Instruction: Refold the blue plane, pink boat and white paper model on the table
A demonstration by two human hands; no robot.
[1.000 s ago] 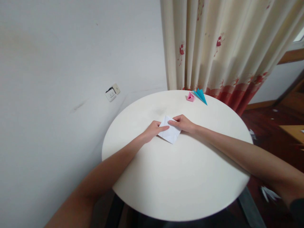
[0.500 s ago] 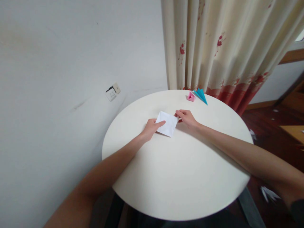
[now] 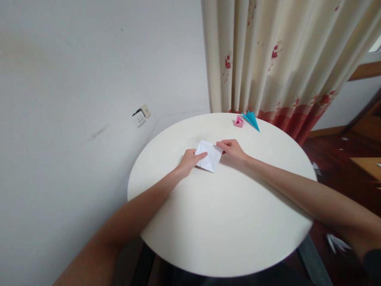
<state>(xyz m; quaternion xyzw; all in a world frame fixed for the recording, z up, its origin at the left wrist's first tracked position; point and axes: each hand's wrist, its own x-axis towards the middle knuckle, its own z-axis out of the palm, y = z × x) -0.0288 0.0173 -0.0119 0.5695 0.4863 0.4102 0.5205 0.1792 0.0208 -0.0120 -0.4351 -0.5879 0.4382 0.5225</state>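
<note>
A folded square of white paper (image 3: 210,158) lies on the round cream table (image 3: 226,222), a little beyond its middle. My left hand (image 3: 190,161) rests on the paper's left side, with a fingertip pressing down near its centre. My right hand (image 3: 233,149) pinches the paper's right corner between thumb and fingers. Both forearms stretch across the tabletop.
A small pink folded paper piece (image 3: 238,121) and a blue folded paper shape (image 3: 251,120) sit at the table's far edge. Behind them hangs a cream curtain with red flowers (image 3: 276,59). A wall socket (image 3: 141,115) is on the white wall to the left. Paper scraps (image 3: 335,242) lie on the wooden floor.
The paper has been turned and shifted a little farther from me. My right hand moved from the paper's top to its right corner, while my left fingertip stayed pressed on it.
</note>
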